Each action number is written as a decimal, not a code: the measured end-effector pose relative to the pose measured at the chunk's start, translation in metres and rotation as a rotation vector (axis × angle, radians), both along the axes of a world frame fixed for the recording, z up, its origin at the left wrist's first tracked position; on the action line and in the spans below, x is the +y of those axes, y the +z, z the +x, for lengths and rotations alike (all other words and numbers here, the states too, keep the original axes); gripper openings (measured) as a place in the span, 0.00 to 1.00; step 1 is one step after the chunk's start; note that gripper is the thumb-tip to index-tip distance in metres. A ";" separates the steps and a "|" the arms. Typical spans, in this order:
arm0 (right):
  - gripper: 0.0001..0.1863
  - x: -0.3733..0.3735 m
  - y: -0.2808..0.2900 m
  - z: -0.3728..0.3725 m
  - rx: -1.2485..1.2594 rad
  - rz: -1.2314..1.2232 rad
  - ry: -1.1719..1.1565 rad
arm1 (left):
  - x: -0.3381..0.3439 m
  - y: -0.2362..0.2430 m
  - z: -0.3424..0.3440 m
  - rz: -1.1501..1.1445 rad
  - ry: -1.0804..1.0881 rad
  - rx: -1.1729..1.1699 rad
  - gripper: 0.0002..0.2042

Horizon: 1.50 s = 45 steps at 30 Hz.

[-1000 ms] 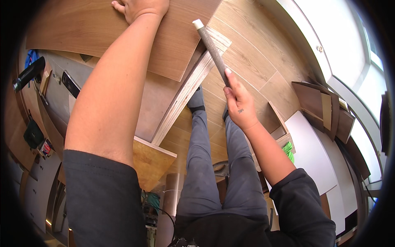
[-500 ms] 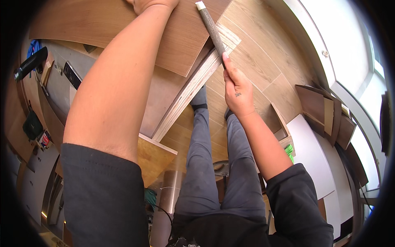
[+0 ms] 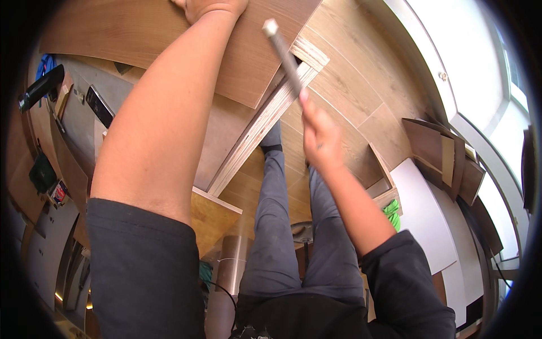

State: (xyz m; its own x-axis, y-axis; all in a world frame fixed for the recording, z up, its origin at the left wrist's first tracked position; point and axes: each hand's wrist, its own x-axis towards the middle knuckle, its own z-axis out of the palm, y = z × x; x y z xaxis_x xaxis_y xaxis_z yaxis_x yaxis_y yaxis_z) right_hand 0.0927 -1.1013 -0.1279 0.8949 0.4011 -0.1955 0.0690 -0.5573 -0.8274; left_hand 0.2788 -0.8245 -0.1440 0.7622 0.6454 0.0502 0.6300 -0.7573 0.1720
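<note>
Right hand (image 3: 322,135) grips a grey-brown rod (image 3: 287,59) beside a wood panel (image 3: 141,34)

From where I stand, the rod is closed in the right hand, thumb laid along it, its pale, blunt tip reaching up and to the left of the fist. Both rod and hand are smeared by blur, so the finger placing is hard to read, and the near end of the rod is lost inside the grip. The rod crosses in front of a pale, layered wood edge (image 3: 261,130); whether it touches that edge or the panel, I can't tell.

The left hand (image 3: 210,5) is over the brown panel, well apart from the right one. The top of the view cuts off most of its fingers, so I can't say how wide they are spread. Its wrist is bent, and the long bare forearm behind it hides a good stretch of the panel and of the surface (image 3: 226,124) underneath.

Off to the left of that forearm sit a dark, phone-like object (image 3: 100,106), one end close to the arm, and further out a black cylinder (image 3: 42,88), of a kind I can't make out. Past the right hand, on its right, brown boards (image 3: 443,158) lean in a cluster; nearer the right elbow, a bright green cloth (image 3: 392,213) shows only in part beside a white sheet (image 3: 420,214).
</note>
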 end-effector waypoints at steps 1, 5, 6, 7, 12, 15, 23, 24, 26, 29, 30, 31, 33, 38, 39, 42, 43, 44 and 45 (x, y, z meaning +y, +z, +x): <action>0.39 -0.009 0.004 -0.021 0.025 -0.004 0.046 | 0.001 0.000 0.000 0.006 0.005 -0.001 0.34; 0.37 -0.004 0.005 -0.010 0.055 0.001 0.013 | 0.001 0.005 -0.001 0.012 0.009 0.013 0.34; 0.36 0.005 0.001 0.009 0.053 0.040 -0.027 | 0.002 0.004 -0.002 0.019 0.008 0.005 0.34; 0.36 0.014 -0.003 0.031 0.048 0.075 -0.071 | 0.002 0.002 -0.001 0.023 0.005 -0.005 0.34; 0.33 -0.011 0.003 0.001 0.051 -0.016 0.021 | 0.000 0.003 0.000 0.007 0.012 0.011 0.34; 0.33 -0.016 -0.001 0.010 0.039 -0.023 0.009 | 0.001 0.004 0.000 0.013 0.012 0.013 0.34; 0.32 -0.022 -0.003 0.021 0.012 -0.002 -0.010 | -0.002 0.006 0.001 0.018 0.011 0.019 0.34; 0.31 -0.028 -0.004 0.016 0.023 -0.006 0.012 | -0.005 0.008 0.001 0.014 0.006 0.011 0.34; 0.30 -0.022 -0.007 0.040 -0.005 -0.012 -0.034 | -0.005 0.009 -0.001 0.019 0.015 0.025 0.33; 0.30 -0.007 0.000 0.102 0.110 -0.026 -0.129 | -0.002 0.007 0.001 0.009 0.019 0.049 0.33; 0.31 -0.007 0.001 0.117 0.155 0.012 -0.167 | -0.002 0.008 0.002 0.005 0.009 0.044 0.33; 0.31 -0.009 0.002 0.125 0.202 0.052 -0.199 | -0.002 0.008 0.001 0.004 0.005 0.042 0.33; 0.26 -0.021 -0.005 0.107 0.085 0.041 -0.082 | -0.001 0.008 -0.002 0.003 0.016 0.050 0.34; 0.30 -0.033 -0.024 0.132 0.065 0.013 -0.033 | -0.004 0.015 0.001 -0.008 0.024 0.074 0.34; 0.26 -0.017 -0.010 0.155 0.194 -0.110 -0.136 | -0.003 0.011 0.001 -0.004 0.019 0.064 0.34; 0.25 -0.010 -0.016 0.215 0.112 0.031 -0.243 | -0.007 0.011 0.005 -0.004 0.000 0.046 0.34; 0.22 -0.001 -0.006 0.218 0.079 0.089 -0.285 | -0.005 0.011 0.004 -0.003 0.004 0.053 0.34; 0.20 0.005 0.002 0.217 0.045 0.147 -0.328 | -0.005 0.011 0.003 -0.006 0.010 0.060 0.34; 0.22 0.000 0.003 0.211 0.050 0.108 -0.341 | -0.004 0.010 0.004 -0.011 0.015 0.065 0.34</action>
